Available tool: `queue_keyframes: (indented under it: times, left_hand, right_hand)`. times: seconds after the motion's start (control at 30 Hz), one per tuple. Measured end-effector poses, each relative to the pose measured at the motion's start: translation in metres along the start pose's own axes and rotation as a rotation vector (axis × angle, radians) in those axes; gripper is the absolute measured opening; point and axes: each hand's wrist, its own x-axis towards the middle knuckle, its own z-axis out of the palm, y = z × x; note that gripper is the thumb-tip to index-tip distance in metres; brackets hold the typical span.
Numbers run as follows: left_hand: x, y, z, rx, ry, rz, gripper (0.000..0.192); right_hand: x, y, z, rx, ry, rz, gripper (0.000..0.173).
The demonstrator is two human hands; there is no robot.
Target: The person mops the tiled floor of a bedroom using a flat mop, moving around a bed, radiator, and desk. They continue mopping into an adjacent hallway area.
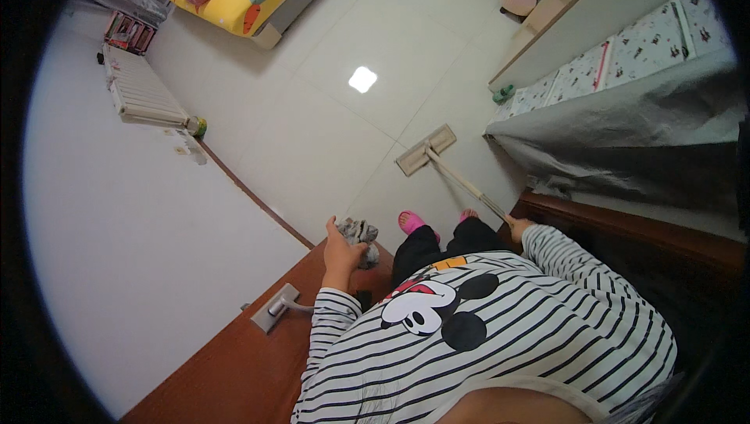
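Observation:
My left hand point(341, 257) grips a crumpled grey cloth point(358, 233), held in front of the reddish-brown door point(275, 274). At my right side, my right hand point(519, 228) is closed around the upper end of a flat mop's pole point(466, 182). The pole slants away from me to the mop's rectangular head point(426, 150), which lies on the pale tiled floor point(328, 125) ahead of my feet. Pink slippers point(412, 222) are on my feet, just short of the mop head.
A metal door handle point(280, 308) juts out by my left forearm. Along the left wall stands a white radiator point(143, 87). A bed with a yellow carrot-print cover point(234, 8) is at the far left. Patterned storage boxes point(621, 60) under grey sheeting point(621, 113) line the right.

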Motion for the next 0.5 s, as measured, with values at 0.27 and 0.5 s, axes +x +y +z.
queue_keyframes:
  times: [0.27,0.5]
  left_hand:
    - [-0.014,-0.009,0.023,0.011,0.001,0.038,0.099]
    - [-0.028,0.002,0.039,0.059,-0.025,0.039,0.1]
  right_hand:
    - [-0.049,0.1,0.103,0.21,-0.141,0.081,0.061]
    - [-0.14,0.066,0.029,0.256,0.152,0.004,0.044]
